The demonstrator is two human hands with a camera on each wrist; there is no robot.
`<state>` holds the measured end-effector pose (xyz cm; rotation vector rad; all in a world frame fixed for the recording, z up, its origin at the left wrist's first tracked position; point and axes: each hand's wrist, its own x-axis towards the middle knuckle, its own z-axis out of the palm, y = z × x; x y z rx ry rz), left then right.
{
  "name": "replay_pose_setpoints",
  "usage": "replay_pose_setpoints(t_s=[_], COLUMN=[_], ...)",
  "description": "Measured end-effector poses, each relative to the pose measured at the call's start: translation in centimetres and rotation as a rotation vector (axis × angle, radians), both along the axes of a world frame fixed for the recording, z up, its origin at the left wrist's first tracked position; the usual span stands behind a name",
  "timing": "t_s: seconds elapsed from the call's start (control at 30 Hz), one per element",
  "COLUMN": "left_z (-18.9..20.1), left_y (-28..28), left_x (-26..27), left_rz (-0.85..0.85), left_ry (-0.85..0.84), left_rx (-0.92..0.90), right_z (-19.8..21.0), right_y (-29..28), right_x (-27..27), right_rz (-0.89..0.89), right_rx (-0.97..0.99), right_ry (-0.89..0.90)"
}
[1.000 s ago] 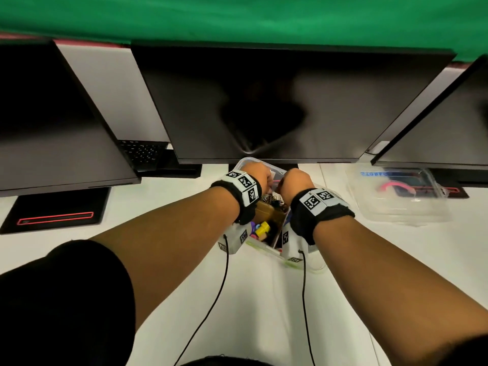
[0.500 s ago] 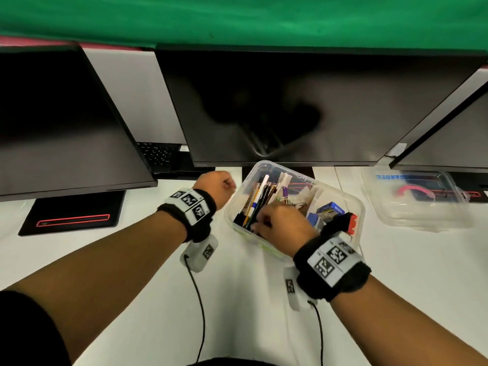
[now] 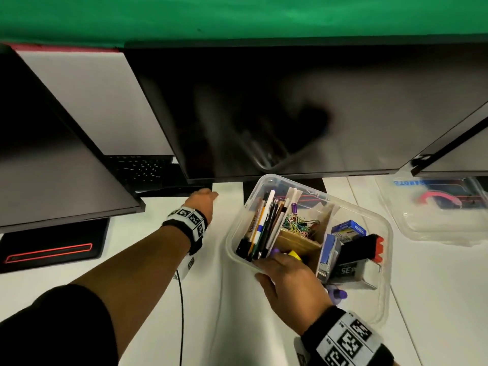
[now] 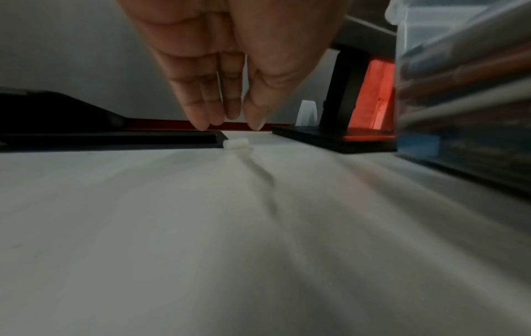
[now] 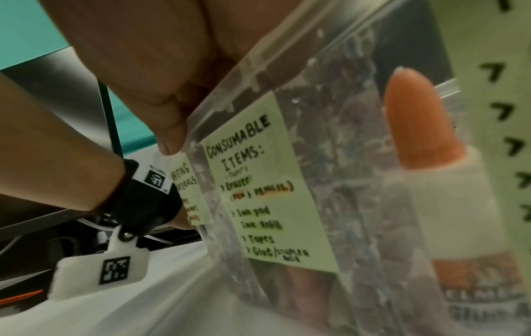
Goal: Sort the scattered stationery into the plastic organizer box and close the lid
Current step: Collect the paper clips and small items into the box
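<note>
The clear plastic organizer box (image 3: 380, 223) stands open on the white desk, its compartments holding pens (image 3: 264, 228), paper clips (image 3: 298, 223), a blue box and a stapler. My right hand (image 3: 280, 262) grips the box's near rim, fingers inside and thumb (image 5: 169, 136) on the outer wall beside green labels (image 5: 258, 181). My left hand (image 3: 208, 196) reaches far left of the box, under the monitor. In the left wrist view its straight fingers (image 4: 201, 118) hover empty just above a small white cylinder (image 4: 235, 143) on the desk. The clear lid (image 3: 433, 207) lies at the back right.
Three dark monitors (image 3: 264, 114) overhang the back of the desk, and their black bases (image 3: 50, 249) sit on it. A keyboard (image 3: 137, 170) lies behind my left hand. A white glue bottle with an orange cap (image 5: 419, 118) shows at the box wall. Wrist cables trail toward me.
My left hand left the box, went left and back, and its fingers straightened over the white piece. My right hand shifted from the pens to the near rim.
</note>
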<state>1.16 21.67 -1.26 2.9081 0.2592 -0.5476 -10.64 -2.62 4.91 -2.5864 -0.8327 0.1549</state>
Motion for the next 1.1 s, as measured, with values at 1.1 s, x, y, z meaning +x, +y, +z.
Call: replay_pose_setpoints(t_s=[1.1], left_z=[13.4], left_y=[-12.7], left_x=[-4.3], left_rz=[-0.376], left_ry=[-0.307], left_rx=[-0.284], right_z=[2.1], right_y=[-0.5], right_x=[0.0], right_rz=[-0.01], right_rx=[0.02], right_ry=[0.208])
